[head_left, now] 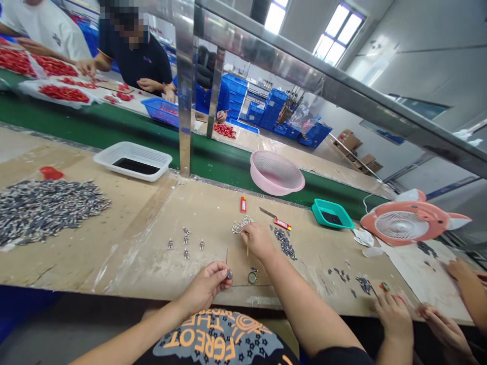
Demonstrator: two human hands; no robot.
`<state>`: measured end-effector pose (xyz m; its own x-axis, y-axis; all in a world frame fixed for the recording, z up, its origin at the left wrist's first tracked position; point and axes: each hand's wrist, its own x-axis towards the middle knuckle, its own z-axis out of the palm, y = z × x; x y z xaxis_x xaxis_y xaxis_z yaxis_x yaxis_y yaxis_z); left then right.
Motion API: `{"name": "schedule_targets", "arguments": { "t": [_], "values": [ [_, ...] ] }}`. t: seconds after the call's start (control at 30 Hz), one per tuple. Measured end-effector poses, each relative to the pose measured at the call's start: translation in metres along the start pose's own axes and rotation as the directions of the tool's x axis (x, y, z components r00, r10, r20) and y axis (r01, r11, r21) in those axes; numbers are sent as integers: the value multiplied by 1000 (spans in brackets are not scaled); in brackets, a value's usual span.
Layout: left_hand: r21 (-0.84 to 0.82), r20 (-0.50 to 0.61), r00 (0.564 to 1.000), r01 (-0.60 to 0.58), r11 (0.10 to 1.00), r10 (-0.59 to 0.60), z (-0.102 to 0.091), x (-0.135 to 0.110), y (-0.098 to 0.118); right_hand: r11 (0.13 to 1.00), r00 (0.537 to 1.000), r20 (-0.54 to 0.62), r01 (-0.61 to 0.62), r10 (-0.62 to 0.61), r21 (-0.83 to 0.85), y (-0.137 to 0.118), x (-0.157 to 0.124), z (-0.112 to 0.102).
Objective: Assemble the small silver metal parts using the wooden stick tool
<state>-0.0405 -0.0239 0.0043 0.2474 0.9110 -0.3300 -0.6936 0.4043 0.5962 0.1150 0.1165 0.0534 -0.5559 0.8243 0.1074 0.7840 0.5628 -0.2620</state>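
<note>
At the far left of the desk (125,263) lies a wide heap of small grey parts (45,208), with a white tray (133,160) behind it by the green belt. A few little metal pieces (185,242) stand upright near the middle. Just right of them, at the front edge, the left hand (207,284) is closed, pinching a small dark part (229,274) between thumb and fingertips. A small ring (252,277) lies on the desk just beside that part. Above it, the right hand (258,241) is closed around a thin stick (248,248) that points down, touching a small pile of silver parts (242,223). Further right come a knife (276,219), a pink basket (277,172), a teal tray (332,213) and a fan (413,221). Another person's hand (393,317) rests at the right edge.
</note>
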Motion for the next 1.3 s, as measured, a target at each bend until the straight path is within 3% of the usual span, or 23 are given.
{"name": "schedule_targets", "arguments": {
  "t": [0.13,0.23,0.33,0.5,0.7,0.9,1.13,1.3],
  "values": [
    [22,-44,994,-100,995,101,3,-4,7,974,999,-14,41,-39,223,-28,-33,-5],
    [47,-62,978,-197,979,199,7,-6,11,861,1000,2,-21,23,509,-50,-57,-5],
    [74,-72,967,-237,969,242,10,-8,12,771,996,31,-87,87,631,-64,-69,-4],
    [144,-94,956,-263,954,278,12,-11,9,711,989,70,-142,131,688,-73,-71,-7],
    [286,-83,937,-304,909,339,12,-16,10,701,991,74,-130,110,701,-73,-73,-5],
    [420,0,932,-329,846,363,12,-23,16,663,990,116,-142,83,735,-70,-75,-2],
    [423,36,922,-363,830,385,9,-27,11,645,988,146,-148,57,749,-75,-78,-11],
    [376,12,924,-358,855,381,2,-28,7,605,995,83,-101,59,790,-65,-85,-18]
  ]
}}
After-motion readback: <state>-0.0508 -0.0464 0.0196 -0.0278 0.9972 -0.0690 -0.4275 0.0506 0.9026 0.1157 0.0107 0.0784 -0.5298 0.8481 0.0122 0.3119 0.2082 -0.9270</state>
